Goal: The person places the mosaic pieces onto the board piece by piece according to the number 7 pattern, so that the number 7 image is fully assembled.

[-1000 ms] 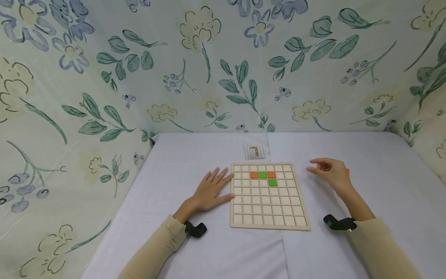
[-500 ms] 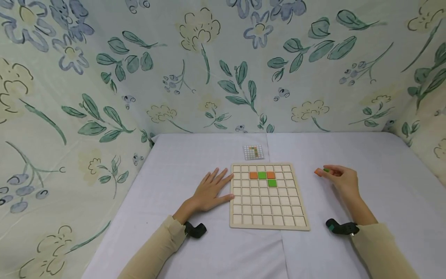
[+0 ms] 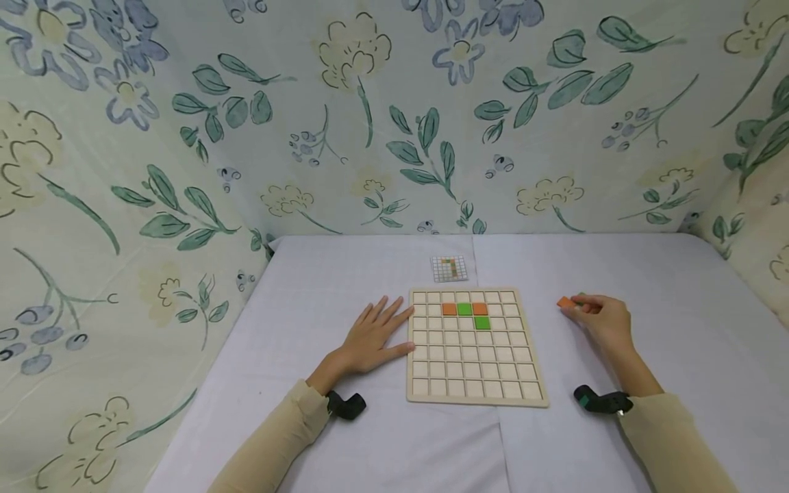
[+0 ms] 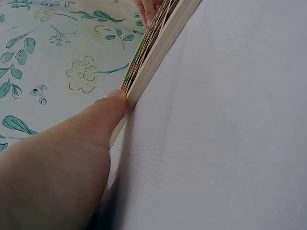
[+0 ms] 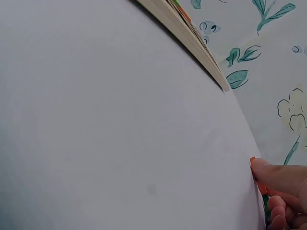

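Head view: four flat square tiles counted on the square wooden grid board point(image 3: 476, 383), two orange point(image 3: 449, 309), two green point(image 3: 464, 309). One more orange tile point(image 3: 564, 302) is pinched by the right hand point(image 3: 600, 318) at the board's 3 o'clock; the left hand point(image 3: 372, 337) is laid flat, fingers spread, touching its 9 o'clock edge.

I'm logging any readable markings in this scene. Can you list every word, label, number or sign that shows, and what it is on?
No readable text in any view.
Small card behind the wooden grid board: a printed grid with coloured squares, no letters or digits; too small to tell any fine print.
Orange tile at the right hand: plain.
Tiles on the board, tablecloth and flowered backdrop: no writing.
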Demonstrator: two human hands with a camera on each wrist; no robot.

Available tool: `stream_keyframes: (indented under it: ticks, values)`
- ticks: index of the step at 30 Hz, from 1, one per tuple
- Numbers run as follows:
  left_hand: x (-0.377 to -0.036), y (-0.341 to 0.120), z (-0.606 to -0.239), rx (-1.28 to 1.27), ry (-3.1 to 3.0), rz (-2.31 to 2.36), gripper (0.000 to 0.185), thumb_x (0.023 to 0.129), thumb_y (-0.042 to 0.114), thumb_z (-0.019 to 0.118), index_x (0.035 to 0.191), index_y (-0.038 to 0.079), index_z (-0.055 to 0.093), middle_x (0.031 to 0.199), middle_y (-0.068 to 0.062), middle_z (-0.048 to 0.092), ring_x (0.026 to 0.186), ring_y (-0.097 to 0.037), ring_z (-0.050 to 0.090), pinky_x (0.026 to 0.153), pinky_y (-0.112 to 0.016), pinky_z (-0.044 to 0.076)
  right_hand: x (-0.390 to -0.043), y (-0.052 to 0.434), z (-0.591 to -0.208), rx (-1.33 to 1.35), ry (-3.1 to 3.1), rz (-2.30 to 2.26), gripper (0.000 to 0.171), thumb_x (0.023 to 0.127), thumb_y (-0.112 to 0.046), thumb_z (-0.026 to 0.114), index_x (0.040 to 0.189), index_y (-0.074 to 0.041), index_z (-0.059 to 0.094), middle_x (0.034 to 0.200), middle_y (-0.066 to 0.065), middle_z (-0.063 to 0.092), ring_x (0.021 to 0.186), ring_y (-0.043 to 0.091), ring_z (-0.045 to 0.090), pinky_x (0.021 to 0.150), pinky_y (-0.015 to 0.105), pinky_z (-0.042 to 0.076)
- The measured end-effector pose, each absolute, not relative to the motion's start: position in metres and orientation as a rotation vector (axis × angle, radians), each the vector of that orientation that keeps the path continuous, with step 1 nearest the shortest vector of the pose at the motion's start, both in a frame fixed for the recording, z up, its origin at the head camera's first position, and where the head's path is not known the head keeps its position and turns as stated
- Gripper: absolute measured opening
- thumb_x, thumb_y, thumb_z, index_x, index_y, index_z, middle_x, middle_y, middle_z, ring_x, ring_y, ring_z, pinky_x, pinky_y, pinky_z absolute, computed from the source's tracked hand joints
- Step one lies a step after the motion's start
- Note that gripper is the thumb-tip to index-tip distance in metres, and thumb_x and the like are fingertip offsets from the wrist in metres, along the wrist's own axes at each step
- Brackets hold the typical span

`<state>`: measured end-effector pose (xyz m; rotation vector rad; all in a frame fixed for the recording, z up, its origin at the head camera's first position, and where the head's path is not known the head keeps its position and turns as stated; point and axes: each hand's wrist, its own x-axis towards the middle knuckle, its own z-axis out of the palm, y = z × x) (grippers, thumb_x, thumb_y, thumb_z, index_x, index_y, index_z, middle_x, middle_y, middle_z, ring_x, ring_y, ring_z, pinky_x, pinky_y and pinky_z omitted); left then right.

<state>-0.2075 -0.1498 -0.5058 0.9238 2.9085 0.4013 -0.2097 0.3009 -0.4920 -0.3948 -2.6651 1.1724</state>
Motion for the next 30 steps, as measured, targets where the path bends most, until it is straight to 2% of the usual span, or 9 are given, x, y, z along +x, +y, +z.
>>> stream_keyframes:
  ticks: [8, 17, 30]
  values:
    - [-0.208, -0.149, -0.508, 0.933, 2.918, 0.391, 0.080, 0.097, 0.071, 0.035, 0.161, 0.028, 0.015, 0.167, -0.001, 0.007, 0.152, -0.030, -0.002, 0.120, -0.051, -0.001, -0.208, 0.299, -0.492, -0.335, -2.681, 1.082, 0.038, 0.089, -0.013, 0.077, 0.114, 0.013, 0.068, 0.084, 0.013, 0.055, 0.077, 0.022, 0.045, 0.054, 0.023, 0.034]
    - [-0.209, -0.149, -0.507, 0.918, 2.915, 0.380, 0.080, 0.097, 0.073, 0.033, 0.161, 0.030, 0.013, 0.167, 0.001, 0.005, 0.152, -0.029, -0.003, 0.120, -0.050, -0.002, -0.210, 0.301, -0.490, -0.304, -2.694, 1.096, 0.038, 0.090, -0.014, 0.076, 0.116, 0.013, 0.067, 0.080, 0.011, 0.053, 0.072, 0.020, 0.044, 0.051, 0.024, 0.033]
    - [-0.208, -0.149, -0.505, 0.923, 2.910, 0.394, 0.080, 0.097, 0.072, 0.035, 0.161, 0.028, 0.015, 0.167, 0.001, 0.006, 0.152, -0.029, -0.001, 0.120, -0.050, 0.000, -0.197, 0.285, -0.465, -0.052, -2.674, 1.152, 0.040, 0.090, -0.019, 0.077, 0.117, 0.009, 0.068, 0.090, 0.015, 0.054, 0.083, 0.022, 0.043, 0.054, 0.019, 0.036]
